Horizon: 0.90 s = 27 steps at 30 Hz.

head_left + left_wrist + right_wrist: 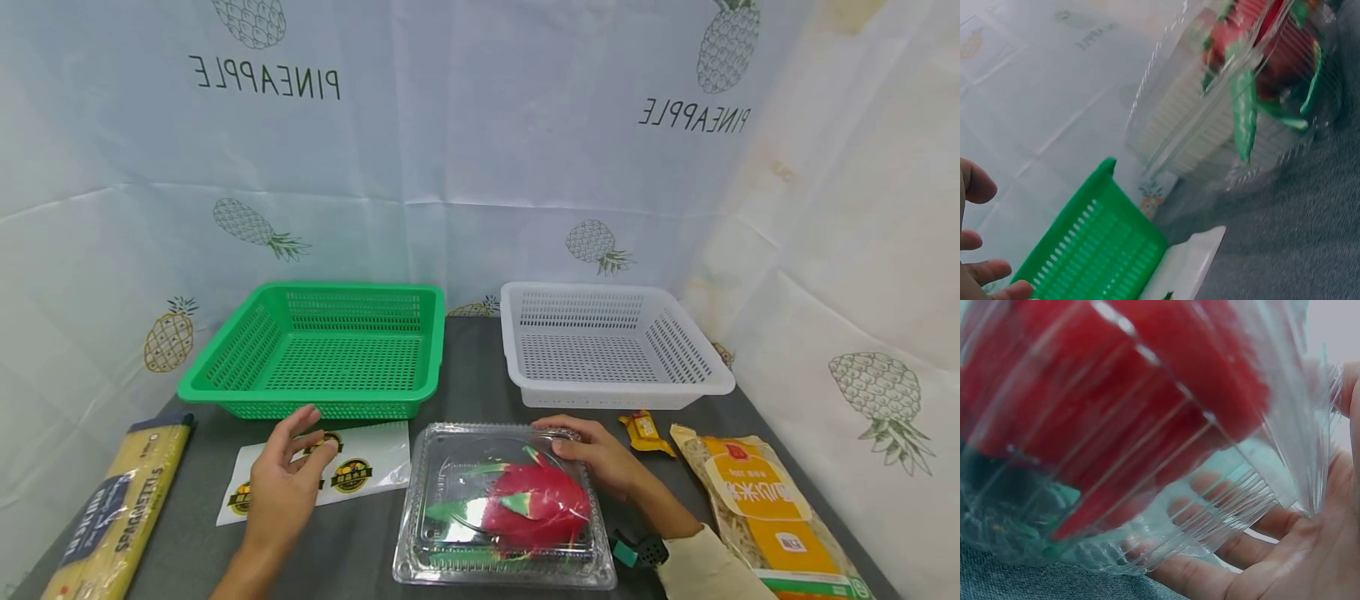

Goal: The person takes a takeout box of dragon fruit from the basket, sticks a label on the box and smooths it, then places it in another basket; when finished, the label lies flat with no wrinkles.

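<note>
Head view: placed above the near edge of the surface (471,367), facing forward and down. Range: widest, covering both side edges and the printed curtain (465,125) beyond the far edge. Left wrist view: low, beside the left grip (285,483), aimed toward the far edge and rolled; the surface occupies the frame's right side. It shares the green basket (1094,250) and the clear container (1191,134) with the head view. Right wrist view: closest, beside the right grip (1285,556), facing the container's wall, also shared.
</note>
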Motion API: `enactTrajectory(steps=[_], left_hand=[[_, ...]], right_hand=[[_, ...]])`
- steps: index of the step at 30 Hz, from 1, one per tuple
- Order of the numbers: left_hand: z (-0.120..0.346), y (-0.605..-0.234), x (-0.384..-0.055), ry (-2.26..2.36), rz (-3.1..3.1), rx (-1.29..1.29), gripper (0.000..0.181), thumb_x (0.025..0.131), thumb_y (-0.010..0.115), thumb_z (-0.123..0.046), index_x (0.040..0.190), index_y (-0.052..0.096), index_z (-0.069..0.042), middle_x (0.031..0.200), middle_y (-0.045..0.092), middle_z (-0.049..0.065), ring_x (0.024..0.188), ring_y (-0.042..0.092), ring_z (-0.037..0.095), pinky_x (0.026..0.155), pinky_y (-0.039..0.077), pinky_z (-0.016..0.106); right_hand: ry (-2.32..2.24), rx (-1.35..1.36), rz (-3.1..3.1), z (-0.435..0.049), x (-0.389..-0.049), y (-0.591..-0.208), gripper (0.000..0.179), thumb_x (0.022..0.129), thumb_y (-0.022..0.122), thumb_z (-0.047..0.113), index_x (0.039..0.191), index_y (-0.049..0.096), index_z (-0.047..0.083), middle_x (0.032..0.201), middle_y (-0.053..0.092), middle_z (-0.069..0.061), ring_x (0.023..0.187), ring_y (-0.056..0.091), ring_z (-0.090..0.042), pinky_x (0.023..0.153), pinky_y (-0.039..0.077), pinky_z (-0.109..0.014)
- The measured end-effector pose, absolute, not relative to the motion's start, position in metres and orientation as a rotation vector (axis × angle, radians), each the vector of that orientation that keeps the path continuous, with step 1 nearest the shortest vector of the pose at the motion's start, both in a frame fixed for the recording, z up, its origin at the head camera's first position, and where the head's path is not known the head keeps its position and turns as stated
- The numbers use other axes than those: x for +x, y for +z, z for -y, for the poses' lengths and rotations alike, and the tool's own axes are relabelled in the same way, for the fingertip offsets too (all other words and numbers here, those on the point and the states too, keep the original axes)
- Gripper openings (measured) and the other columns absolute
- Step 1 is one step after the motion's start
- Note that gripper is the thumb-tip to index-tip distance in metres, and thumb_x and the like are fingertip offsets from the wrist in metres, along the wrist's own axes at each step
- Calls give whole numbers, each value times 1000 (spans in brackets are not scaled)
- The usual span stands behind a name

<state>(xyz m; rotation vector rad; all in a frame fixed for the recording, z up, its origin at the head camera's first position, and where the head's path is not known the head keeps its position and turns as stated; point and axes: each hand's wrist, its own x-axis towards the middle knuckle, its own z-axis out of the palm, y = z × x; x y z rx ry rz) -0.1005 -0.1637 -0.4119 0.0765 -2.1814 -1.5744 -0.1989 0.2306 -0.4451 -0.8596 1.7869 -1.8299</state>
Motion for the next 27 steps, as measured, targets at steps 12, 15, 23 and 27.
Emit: enactTrajectory(steps=[12,15,23,27], left_hand=[[177,-429,-120,-1515,2199,304,49,96,59,-17,141,45,-3,139,46,16,120,43,32,87,36,38],[181,-434,-125,-1489,2196,326,47,96,59,-17,139,47,-2,138,46,17,121,43,34,89,35,43],[189,-446,-135,-1403,2195,393,44,94,59,-13,133,50,4,135,48,24,123,42,41,91,35,53],[194,-452,-138,-1402,2218,427,44,94,59,-14,133,50,3,135,47,25,124,40,43,91,35,56]], right_hand=[[-1831,-860,-1782,-233,-200,-446,40,100,46,10,137,45,-6,122,58,-17,101,63,-35,79,52,-50],[-1830,-863,-1770,-232,-200,-447,40,100,45,9,137,44,-7,122,58,-18,101,63,-35,78,51,-51],[-1831,-878,-1774,-231,-199,-447,41,100,46,9,137,44,-8,124,53,-29,101,64,-35,77,52,-51],[-1835,-874,-1769,-231,-199,-446,40,101,46,9,137,44,-8,122,55,-26,99,64,-34,77,52,-50]])
